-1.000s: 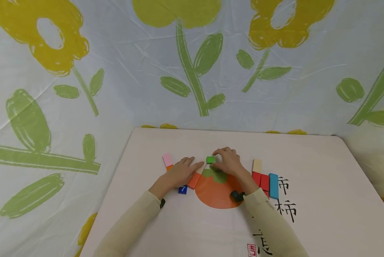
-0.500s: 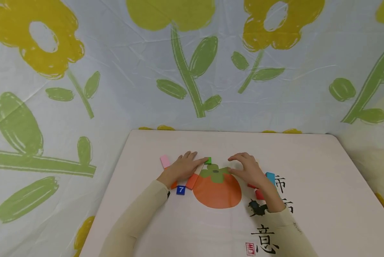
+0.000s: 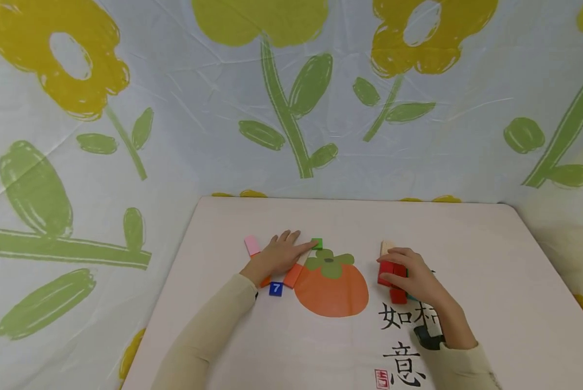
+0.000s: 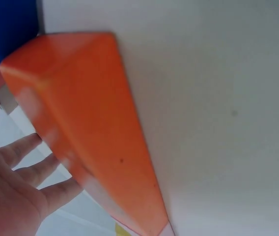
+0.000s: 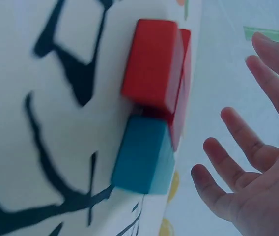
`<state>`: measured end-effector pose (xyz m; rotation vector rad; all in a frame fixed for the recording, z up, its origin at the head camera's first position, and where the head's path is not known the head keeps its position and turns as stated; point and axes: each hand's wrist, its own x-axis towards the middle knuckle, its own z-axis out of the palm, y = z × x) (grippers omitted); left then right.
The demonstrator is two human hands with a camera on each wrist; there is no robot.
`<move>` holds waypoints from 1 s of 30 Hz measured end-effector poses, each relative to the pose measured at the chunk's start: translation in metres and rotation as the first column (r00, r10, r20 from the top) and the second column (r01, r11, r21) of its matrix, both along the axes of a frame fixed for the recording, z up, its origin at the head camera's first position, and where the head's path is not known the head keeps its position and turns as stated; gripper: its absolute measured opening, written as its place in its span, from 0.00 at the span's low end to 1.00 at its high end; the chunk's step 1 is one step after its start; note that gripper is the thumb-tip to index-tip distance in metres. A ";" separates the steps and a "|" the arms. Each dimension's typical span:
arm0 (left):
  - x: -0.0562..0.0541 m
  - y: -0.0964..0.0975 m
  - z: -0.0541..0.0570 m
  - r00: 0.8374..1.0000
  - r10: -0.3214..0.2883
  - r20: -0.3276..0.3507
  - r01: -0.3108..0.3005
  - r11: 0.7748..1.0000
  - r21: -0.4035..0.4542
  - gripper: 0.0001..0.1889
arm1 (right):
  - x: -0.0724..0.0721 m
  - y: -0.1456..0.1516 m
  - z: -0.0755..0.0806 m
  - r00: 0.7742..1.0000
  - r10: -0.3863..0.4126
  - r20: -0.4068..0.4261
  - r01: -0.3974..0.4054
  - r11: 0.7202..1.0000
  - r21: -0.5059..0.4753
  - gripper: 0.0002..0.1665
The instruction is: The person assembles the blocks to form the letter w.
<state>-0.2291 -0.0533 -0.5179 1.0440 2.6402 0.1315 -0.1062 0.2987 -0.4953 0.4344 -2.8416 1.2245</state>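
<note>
My left hand (image 3: 277,257) lies palm down with fingers spread, one fingertip right at the small green block (image 3: 317,244). Beneath and beside it are a red-orange block (image 3: 292,276), a partly covered wooden block (image 3: 303,257) and an orange block (image 4: 95,118), with a blue block marked 7 (image 3: 276,288) nearby. My right hand (image 3: 415,276) hovers over a cluster of red blocks (image 3: 385,275), thumb and fingers apart. In the right wrist view its fingers are loosely spread beside a red block (image 5: 152,64) and a teal block (image 5: 142,152). The head view mostly hides the teal block.
A pink block (image 3: 251,245) stands left of the left hand, and a wooden block (image 3: 386,247) lies behind the red ones. The pale tabletop (image 3: 506,281) carries a printed persimmon (image 3: 331,292) and black characters. Flowered cloth (image 3: 199,108) rises behind.
My right hand has left the green block and moved right to the red blocks. My left hand has shifted slightly right, its fingertip now at the green block.
</note>
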 end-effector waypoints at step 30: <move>0.001 0.001 -0.001 1.000 0.020 0.013 -0.020 1.000 0.012 0.28 | 0.009 0.041 -0.012 0.985 -0.066 0.158 0.032 0.977 0.209 0.35</move>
